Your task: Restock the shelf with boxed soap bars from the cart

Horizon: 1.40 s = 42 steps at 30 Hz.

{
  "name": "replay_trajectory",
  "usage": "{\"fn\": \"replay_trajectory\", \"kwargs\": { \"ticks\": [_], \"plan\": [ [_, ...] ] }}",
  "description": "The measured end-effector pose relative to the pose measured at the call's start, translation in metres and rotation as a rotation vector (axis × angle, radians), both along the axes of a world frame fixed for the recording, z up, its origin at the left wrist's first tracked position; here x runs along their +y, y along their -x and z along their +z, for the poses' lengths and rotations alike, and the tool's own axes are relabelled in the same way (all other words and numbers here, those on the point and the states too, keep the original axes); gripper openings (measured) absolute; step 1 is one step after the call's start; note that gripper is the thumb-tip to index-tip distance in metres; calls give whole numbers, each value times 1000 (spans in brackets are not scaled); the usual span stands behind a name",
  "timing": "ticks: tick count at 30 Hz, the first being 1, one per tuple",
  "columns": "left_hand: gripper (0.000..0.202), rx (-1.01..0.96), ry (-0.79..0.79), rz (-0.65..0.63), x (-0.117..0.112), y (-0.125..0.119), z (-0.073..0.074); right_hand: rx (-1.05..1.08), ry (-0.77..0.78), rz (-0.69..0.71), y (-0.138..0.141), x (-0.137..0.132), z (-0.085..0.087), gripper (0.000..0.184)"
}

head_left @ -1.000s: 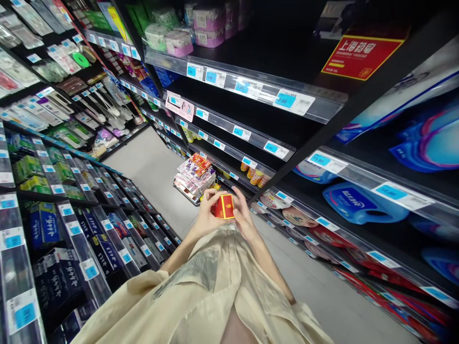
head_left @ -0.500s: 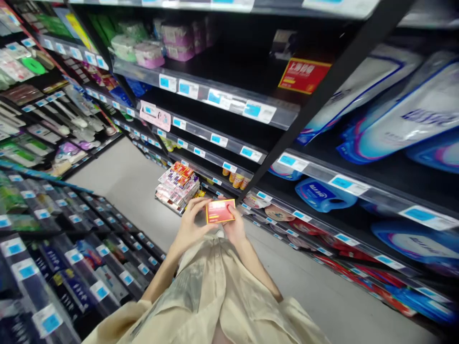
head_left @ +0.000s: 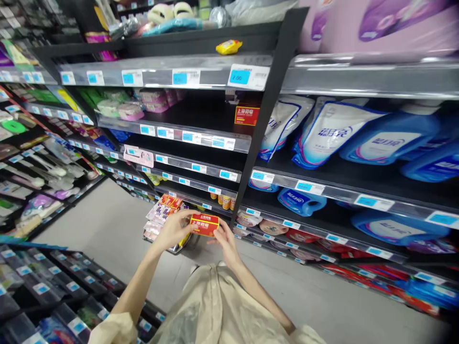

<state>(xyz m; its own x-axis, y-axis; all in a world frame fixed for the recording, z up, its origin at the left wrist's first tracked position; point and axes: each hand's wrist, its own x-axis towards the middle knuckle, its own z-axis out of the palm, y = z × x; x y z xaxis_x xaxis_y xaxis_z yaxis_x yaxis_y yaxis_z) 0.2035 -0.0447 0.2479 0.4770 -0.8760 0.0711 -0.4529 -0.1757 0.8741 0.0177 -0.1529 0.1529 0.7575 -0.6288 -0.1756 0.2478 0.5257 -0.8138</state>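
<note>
Between my two hands is a small red soap box [head_left: 205, 225] with yellow edges and white lettering, tilted so its front and top faces show. My left hand [head_left: 175, 229] grips its left end. The fingers of my right hand [head_left: 225, 242] close on its right end. A matching red box [head_left: 246, 115] sits at the right end of a shelf ahead, against the dark upright. Just beyond my left hand, low down, is a pile of packaged goods [head_left: 161, 210], with red boxes on top.
Dark shelves with a price-tag rail [head_left: 190, 137] rise in front. Blue detergent bottles [head_left: 380, 141] and white refill pouches [head_left: 324, 131] fill the right side. Pink packs [head_left: 154, 100] stand at the left. Another rack [head_left: 46, 282] flanks me at lower left, beside grey floor [head_left: 103, 215].
My view has tilted up, bringing the upper shelves into sight. Both hands have raised the box away from my body and turned it, so another printed face shows.
</note>
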Motion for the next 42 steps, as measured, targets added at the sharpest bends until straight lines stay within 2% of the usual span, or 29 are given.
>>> {"fn": "replay_trajectory", "kwargs": {
  "ticks": [4, 7, 10, 13, 15, 19, 23, 28, 32, 37, 42],
  "plan": [
    [44, -114, 146, 48, -50, -38, 51, -30, 5, 25, 5, -5, -12, 61],
    [52, -110, 327, 66, -98, -60, 92, -5, 32, 72, 7, -6, -23, 56],
    [55, -152, 510, 72, -151, -74, 130, 1, 48, 96, 7, -5, -31, 59],
    [51, -280, 593, 69, -200, -82, 160, -13, 56, 83, 8, -5, -34, 59],
    [46, -358, 588, 70, -229, -86, 173, -20, 61, 65, 8, -7, -35, 59],
    [43, -410, 491, 15, -268, -95, 182, -17, 66, 34, 8, -11, -40, 59],
    [46, -463, 390, -125, -287, -94, 179, -11, 43, 24, 6, -14, -44, 56],
    [35, -704, 433, -96, -300, -74, 182, -49, 19, 4, 3, -13, -44, 48],
    [27, -865, 449, -85, -309, -60, 184, -78, -1, 28, 0, -11, -43, 50],
    [25, -856, 433, -96, -313, -55, 182, -89, -9, 38, 3, -10, -45, 51],
    [33, -815, 413, -66, -315, -59, 178, -83, -6, 46, 10, -10, -45, 48]
  ]
}}
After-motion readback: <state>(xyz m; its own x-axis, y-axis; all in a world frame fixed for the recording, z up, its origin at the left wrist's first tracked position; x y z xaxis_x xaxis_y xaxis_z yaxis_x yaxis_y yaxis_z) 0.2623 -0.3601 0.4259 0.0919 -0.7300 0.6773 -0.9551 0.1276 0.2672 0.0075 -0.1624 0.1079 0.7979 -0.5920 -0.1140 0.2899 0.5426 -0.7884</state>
